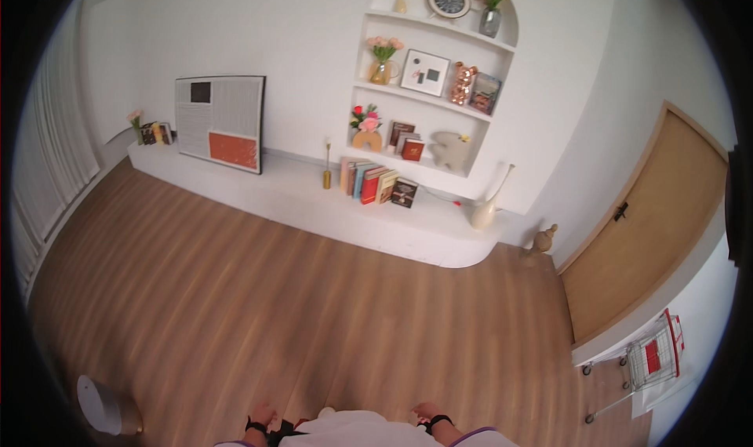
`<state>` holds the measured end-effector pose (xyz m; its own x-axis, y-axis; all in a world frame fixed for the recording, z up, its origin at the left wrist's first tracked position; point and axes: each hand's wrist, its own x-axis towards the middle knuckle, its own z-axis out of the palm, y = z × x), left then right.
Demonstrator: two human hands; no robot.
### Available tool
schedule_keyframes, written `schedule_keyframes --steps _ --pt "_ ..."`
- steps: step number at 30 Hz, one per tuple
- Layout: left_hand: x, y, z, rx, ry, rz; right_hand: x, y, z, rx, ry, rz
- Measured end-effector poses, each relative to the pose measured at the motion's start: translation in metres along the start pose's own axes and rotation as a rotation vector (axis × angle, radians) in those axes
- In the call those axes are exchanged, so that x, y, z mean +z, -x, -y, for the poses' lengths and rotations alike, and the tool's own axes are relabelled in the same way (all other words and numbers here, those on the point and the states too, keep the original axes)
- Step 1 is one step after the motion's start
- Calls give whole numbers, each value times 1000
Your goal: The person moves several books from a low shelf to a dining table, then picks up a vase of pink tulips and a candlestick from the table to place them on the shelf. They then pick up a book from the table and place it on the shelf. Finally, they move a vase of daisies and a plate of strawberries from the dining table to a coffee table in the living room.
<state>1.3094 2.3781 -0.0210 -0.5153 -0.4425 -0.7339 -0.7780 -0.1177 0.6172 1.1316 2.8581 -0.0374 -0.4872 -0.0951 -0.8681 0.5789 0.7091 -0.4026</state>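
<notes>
At the bottom edge, my left hand hangs over the wood floor with a black band around its wrist. My right hand, also banded in black, is lowered on the other side of my white shirt. Both hands look loosely curled, but they are too small to tell how the fingers lie. Nothing clear shows in either one. Ahead, a low white ledge runs along the wall, bearing upright books, a brass candlestick and a cream long-necked vase.
An arched wall niche holds flowers, a clock, books and ornaments. A framed panel leans on the ledge. To the right are a wooden door and a wire shopping cart. A grey cylindrical stool or bin stands at lower left.
</notes>
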Motion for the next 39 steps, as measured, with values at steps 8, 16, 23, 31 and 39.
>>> schedule_keyframes --steps 8,16,23,31,39 --pt "-5 -25 37 108 -114 -31 6 -69 -33 -53 70 45" --pt "-9 -53 70 178 -138 -76 12 -50 -5 -54 121 -25" --pt "0 -64 62 196 -117 -6 6 -82 -36 -141 193 -94" --pt "6 -66 63 68 73 -10 3 -80 -39 -103 95 -75" --pt "2 -55 59 306 -353 -63 12 -61 -32 -16 -426 -67"
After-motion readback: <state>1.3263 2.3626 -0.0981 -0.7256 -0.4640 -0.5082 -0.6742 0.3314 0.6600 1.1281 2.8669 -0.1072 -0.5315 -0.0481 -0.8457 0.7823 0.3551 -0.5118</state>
